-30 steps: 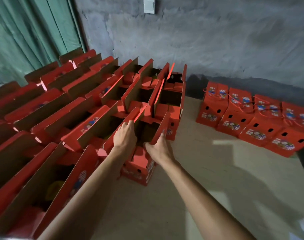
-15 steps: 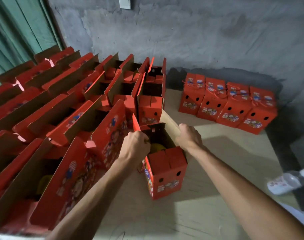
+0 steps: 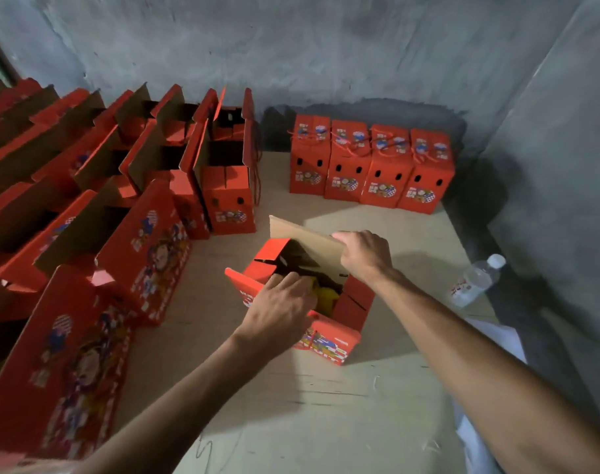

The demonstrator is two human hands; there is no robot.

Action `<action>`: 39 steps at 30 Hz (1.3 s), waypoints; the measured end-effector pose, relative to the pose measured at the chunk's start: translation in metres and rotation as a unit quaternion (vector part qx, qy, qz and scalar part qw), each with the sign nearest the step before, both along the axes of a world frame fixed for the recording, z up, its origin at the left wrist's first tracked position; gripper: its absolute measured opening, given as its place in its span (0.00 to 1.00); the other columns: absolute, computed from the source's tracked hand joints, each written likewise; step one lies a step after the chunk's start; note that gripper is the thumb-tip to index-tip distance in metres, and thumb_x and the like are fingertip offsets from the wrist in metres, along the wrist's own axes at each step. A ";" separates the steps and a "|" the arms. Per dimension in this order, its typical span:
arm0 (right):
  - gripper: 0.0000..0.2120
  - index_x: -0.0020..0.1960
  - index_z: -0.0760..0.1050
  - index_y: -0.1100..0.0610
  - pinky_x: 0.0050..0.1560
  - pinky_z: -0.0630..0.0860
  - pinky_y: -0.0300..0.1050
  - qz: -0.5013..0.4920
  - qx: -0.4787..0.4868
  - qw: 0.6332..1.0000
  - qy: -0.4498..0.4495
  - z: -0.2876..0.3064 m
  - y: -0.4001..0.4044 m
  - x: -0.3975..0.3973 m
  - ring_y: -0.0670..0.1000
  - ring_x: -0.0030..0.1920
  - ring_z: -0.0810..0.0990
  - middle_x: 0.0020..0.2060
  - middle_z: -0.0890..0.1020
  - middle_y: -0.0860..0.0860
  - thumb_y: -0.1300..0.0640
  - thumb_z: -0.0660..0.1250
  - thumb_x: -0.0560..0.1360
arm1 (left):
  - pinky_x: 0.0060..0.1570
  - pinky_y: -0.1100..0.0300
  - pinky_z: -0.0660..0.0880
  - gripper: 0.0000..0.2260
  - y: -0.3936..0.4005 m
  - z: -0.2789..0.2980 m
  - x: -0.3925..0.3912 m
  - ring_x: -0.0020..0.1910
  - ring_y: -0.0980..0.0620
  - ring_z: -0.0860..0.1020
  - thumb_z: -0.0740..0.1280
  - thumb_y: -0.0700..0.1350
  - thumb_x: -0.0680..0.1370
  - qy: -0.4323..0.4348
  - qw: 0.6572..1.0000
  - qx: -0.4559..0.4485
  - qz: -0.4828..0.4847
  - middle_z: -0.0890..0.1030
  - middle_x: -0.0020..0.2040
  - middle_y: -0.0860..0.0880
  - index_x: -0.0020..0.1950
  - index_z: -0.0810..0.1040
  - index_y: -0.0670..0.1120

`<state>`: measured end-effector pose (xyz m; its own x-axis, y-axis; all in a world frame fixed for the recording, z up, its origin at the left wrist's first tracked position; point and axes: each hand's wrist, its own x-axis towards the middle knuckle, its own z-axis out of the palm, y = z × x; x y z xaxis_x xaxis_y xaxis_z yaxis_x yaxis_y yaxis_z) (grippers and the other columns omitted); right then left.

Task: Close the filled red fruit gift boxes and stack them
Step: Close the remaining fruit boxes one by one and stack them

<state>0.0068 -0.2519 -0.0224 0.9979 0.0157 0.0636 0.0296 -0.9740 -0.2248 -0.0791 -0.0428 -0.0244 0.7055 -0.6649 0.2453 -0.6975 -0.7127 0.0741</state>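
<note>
Status: early in the job. One box (image 3: 312, 295) sits alone on the floor (image 3: 291, 405) at frame centre, top not yet closed. Yellow fruit (image 3: 327, 297) shows inside it.

Left hand (image 3: 278, 313) reaches into the open top from 7 o'clock, fingers (image 3: 291, 283) loosely spread and flat on an inner flap or the fruit; can't tell which. It grips nothing that can be seen.

Right hand (image 3: 365, 256) comes in from 4 o'clock and is closed on the edge of the big brown flap (image 3: 308, 239), which stands raised on the box's far side at 12 o'clock.

Done so far: four closed boxes (image 3: 370, 165) in a row against the wall (image 3: 325, 46) at 1 o'clock, touching side by side, cord handles on top. Single layer only, nothing stacked on them yet.

Left to do: a large batch of open boxes (image 3: 120, 159) fills the 9 to 11 o'clock area, flaps up, several rows deep. Count unclear, the rows run out of frame. Contents mostly hidden in shadow.

Judgement: current step is folding the inner flaps, then bringing the big flap over. After that the box likely joins the row at 1 o'clock. Bulk of the closing and all of the stacking remain.

Water bottle (image 3: 476, 278) lies on the floor at 3 o'clock, well apart from the work.
</note>
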 end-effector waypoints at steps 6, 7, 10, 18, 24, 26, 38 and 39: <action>0.26 0.68 0.79 0.45 0.51 0.81 0.53 -0.007 0.024 0.999 -0.045 -0.015 0.006 -0.010 0.61 0.56 0.81 0.56 0.86 0.54 0.67 0.61 0.77 | 0.42 0.50 0.75 0.10 -0.024 -0.018 -0.023 0.44 0.48 0.76 0.69 0.44 0.79 -0.039 0.988 -0.063 -0.134 0.77 0.43 0.50 0.37 0.79 0.47; 0.25 0.67 0.80 0.46 0.52 0.81 0.54 -0.003 0.031 0.998 -0.053 -0.018 0.008 -0.012 0.61 0.56 0.81 0.56 0.86 0.54 0.67 0.61 0.77 | 0.41 0.50 0.76 0.11 -0.031 -0.022 -0.029 0.46 0.48 0.76 0.67 0.44 0.81 -0.027 0.987 -0.066 -0.143 0.77 0.45 0.50 0.39 0.80 0.47; 0.22 0.65 0.81 0.53 0.62 0.76 0.52 0.038 0.059 0.993 -0.090 -0.028 0.010 -0.028 0.58 0.59 0.80 0.58 0.85 0.54 0.70 0.63 0.77 | 0.40 0.52 0.77 0.10 -0.042 -0.022 -0.035 0.46 0.49 0.76 0.68 0.45 0.81 0.065 0.984 -0.116 -0.121 0.79 0.48 0.49 0.43 0.84 0.44; 0.08 0.50 0.81 0.54 0.47 0.79 0.45 0.121 0.288 0.950 -0.029 -0.029 0.038 -0.097 0.46 0.44 0.83 0.45 0.85 0.48 0.61 0.64 0.80 | 0.45 0.54 0.73 0.16 -0.024 -0.029 -0.027 0.49 0.40 0.81 0.56 0.49 0.86 0.374 0.924 -0.046 0.069 0.83 0.48 0.41 0.54 0.80 0.40; 0.05 0.44 0.75 0.52 0.40 0.70 0.43 0.068 -0.003 0.996 -0.049 -0.036 0.007 -0.115 0.49 0.35 0.74 0.35 0.80 0.47 0.54 0.64 0.78 | 0.61 0.53 0.72 0.15 -0.007 -0.040 -0.024 0.63 0.43 0.77 0.60 0.52 0.83 0.334 0.930 -0.031 0.152 0.80 0.61 0.44 0.59 0.79 0.43; 0.04 0.45 0.77 0.53 0.39 0.70 0.42 0.003 -0.036 0.996 -0.088 -0.037 -0.007 -0.114 0.48 0.32 0.74 0.35 0.81 0.47 0.54 0.65 0.77 | 0.75 0.46 0.62 0.21 0.005 -0.044 -0.030 0.75 0.43 0.65 0.58 0.60 0.82 0.286 0.933 0.004 0.219 0.71 0.74 0.46 0.68 0.75 0.49; 0.23 0.79 0.64 0.42 0.62 0.71 0.31 -0.010 0.256 0.961 0.107 -0.101 -0.076 -0.110 0.35 0.63 0.76 0.77 0.69 0.46 0.56 0.56 0.86 | 0.80 0.56 0.48 0.22 0.051 -0.066 0.015 0.82 0.47 0.52 0.54 0.44 0.88 0.377 0.892 -0.143 0.202 0.53 0.83 0.45 0.82 0.59 0.42; 0.25 0.78 0.64 0.36 0.51 0.72 0.26 -0.004 0.286 0.950 0.122 -0.106 -0.085 -0.112 0.31 0.50 0.78 0.73 0.73 0.46 0.59 0.54 0.86 | 0.80 0.57 0.52 0.21 0.059 -0.069 0.014 0.82 0.47 0.56 0.55 0.41 0.87 0.356 0.902 -0.161 0.185 0.56 0.82 0.44 0.80 0.61 0.40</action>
